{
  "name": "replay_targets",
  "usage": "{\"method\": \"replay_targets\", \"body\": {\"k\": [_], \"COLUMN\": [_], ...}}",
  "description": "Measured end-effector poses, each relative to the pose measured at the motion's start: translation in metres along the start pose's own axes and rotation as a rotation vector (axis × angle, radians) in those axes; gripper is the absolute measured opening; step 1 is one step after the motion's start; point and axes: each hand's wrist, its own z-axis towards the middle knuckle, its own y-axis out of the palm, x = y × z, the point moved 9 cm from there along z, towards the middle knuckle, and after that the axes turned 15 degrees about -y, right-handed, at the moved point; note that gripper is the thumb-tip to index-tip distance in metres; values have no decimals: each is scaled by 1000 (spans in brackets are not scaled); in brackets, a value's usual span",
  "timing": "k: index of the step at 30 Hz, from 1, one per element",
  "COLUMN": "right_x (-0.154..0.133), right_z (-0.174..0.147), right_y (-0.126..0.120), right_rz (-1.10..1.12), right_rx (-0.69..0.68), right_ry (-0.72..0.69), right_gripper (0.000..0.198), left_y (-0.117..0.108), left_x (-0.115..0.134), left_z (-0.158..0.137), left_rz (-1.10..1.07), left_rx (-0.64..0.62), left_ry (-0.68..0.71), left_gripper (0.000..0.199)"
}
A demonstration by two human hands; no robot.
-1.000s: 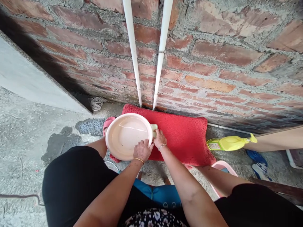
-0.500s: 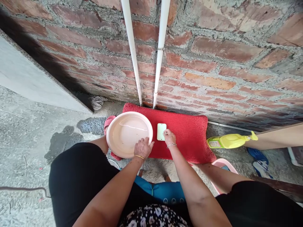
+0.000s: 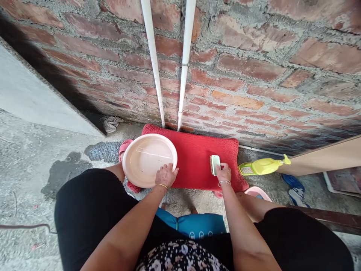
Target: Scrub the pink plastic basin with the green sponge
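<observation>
A pale pink basin point(image 3: 149, 178) with water in it sits on the left end of a red fluffy mat point(image 3: 194, 165). My left hand point(image 3: 166, 175) grips the basin's near right rim, fingers over the inner side and thumb along the edge. On the mat's right half, my right hand point(image 3: 225, 173) holds a scrub brush point(image 3: 215, 165) with a pale green back. The brush is tilted, its brown bristles facing left; whether they touch the mat I cannot tell.
A yellow pump bottle point(image 3: 261, 166) lies at the mat's right end. Below it is a pink tub point(image 3: 258, 192), partly hidden by my leg. Two white pipes point(image 3: 183, 75) run down the brick wall behind the mat. A grey rag point(image 3: 110, 123) lies on the floor at left.
My right hand has moved right across the mat with the brush, which has turned so that its bristles show. My left hand stays on the basin rim. The view has shifted slightly.
</observation>
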Motion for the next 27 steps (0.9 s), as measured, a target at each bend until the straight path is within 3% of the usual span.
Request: {"method": "replay_targets", "body": {"k": [6,13,16,20,22,24,27], "right_x": [-35,-47,-84,-148,-166,-169,-144], "right_z": [-10,-15,-26,-53,-63,-64,-52], "right_y": [14,16,33,79,96,101,89], "right_rz": [-166,-170,-115,-81,-88,-105,-122], "right_rx": [-23,-64,-69,-204,-263,-284,-242], "right_ry": [-97,-114,-258,-522,-605,-638,-579], "right_gripper": [62,50,48,44,40,38,40], "left_y": [2,2,3,2,2,2,2], "left_x": [0,0,-1,0,0,0,0], "left_z": [1,1,1,1,1,1,1], "left_rz": [-10,-25,-21,-19,-14,-10,-7], "left_rx": [-14,21,12,20,27,31,25], "left_ry": [3,25,25,28,25,21,12], "left_gripper": [51,51,50,50,50,50,51]}}
